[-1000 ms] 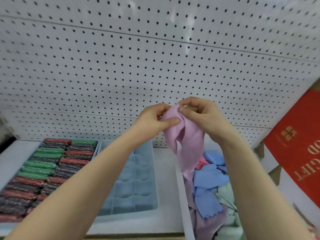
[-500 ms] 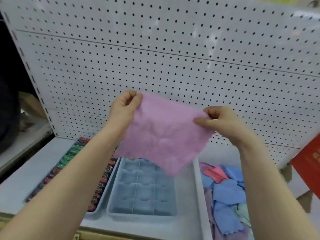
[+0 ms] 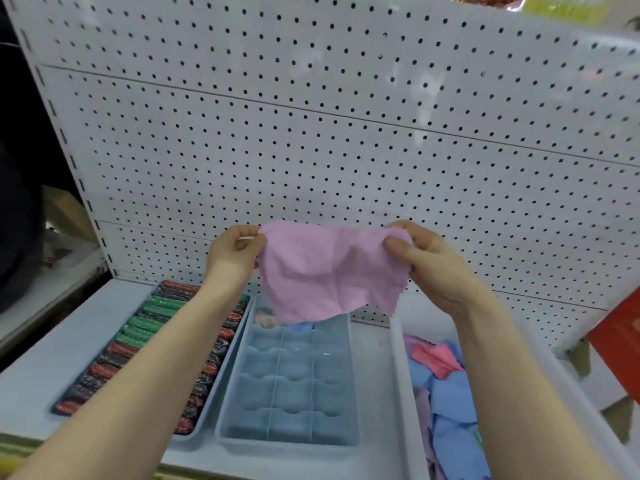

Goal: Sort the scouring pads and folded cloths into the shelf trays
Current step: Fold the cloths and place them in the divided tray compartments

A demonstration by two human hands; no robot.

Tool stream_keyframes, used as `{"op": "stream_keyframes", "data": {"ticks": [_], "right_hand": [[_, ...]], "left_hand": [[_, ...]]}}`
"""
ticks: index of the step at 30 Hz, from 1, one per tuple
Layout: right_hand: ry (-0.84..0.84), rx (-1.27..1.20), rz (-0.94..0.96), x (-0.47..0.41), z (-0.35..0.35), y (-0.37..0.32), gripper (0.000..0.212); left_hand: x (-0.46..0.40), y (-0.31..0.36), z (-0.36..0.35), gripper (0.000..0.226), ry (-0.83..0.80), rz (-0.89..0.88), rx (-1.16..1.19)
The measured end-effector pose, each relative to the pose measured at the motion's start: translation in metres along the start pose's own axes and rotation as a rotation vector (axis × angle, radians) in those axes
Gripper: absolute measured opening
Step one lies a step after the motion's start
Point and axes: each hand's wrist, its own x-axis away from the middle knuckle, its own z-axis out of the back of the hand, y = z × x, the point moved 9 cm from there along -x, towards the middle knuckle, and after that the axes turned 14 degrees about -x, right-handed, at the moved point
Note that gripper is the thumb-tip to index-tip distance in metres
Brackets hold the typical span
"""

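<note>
Fingers [image 3: 254, 241] of both hands pinching pink cloth [image 3: 322, 271], white pegboard [image 3: 311, 150] behind, seemingly shop shelf [image 3: 45, 368] below

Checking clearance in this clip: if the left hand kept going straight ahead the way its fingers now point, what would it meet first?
The left hand pinches a corner of the pink cloth, fingers curled toward the right. Straight on, it would push into the cloth itself, then likely the right hand pinching the opposite corner. Depth between them is unclear.

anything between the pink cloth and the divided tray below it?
Nothing visible. The pink square cloth hangs spread between the left hand and right hand, directly above the far end of the pale blue divided plastic tray. Most compartments look empty; two far ones already hold cloths.
</note>
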Motion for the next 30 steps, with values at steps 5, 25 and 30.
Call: {"op": "stream_keyframes", "data": {"ticks": [5, 25, 30], "right_hand": [[-0.53, 0.246, -0.169, 0.028, -0.068, 0.018, 0.013], [-0.092, 0.126, 0.108, 0.004, -0.068, -0.01, 0.009], [0.02, 0.143, 0.1, 0.001, -0.054, -0.007, 0.006]], "left_hand": [[0.011, 0.009, -0.022, 0.014, -0.164, 0.0, 0.061], [0.053, 0.052, -0.052, 0.012, -0.434, -0.218, -0.007], [0.058, 0.068, -0.034, 0.012, -0.314, -0.383, -0.108]]}}
